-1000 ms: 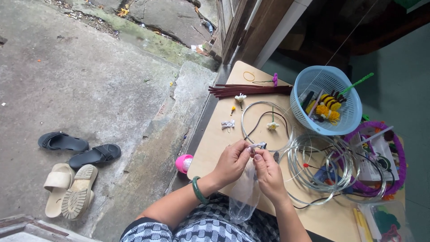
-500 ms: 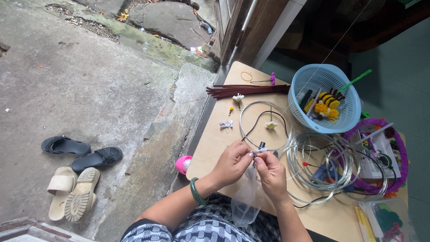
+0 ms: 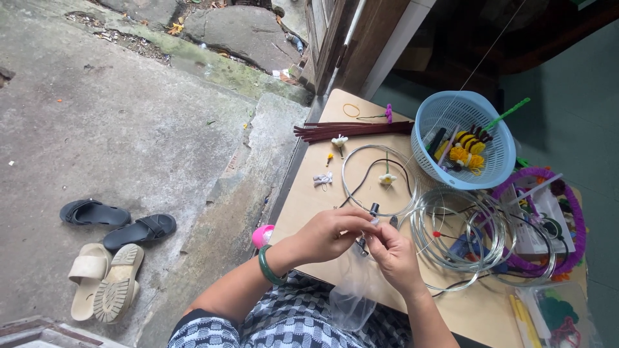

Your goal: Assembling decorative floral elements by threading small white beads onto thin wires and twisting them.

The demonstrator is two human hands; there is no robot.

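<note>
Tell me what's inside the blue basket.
The blue basket holds yellow-and-black fuzzy pieces, dark sticks and a green pipe cleaner poking over the rim. Anything beneath them is covered.

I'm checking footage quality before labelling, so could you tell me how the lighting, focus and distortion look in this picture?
Head view: soft, even daylight on the concrete ground, with no hard shadows; the doorway interior falls dark; mild glare on the wire coils; the left hand and right hand are sharp, without motion blur; wide-angle bending shows at the edges, along the table.

A home doorstep craft spot: wooden table [image 3: 322, 193] by a concrete yard [image 3: 129, 116], sandals [image 3: 106, 258] left outside.
</note>
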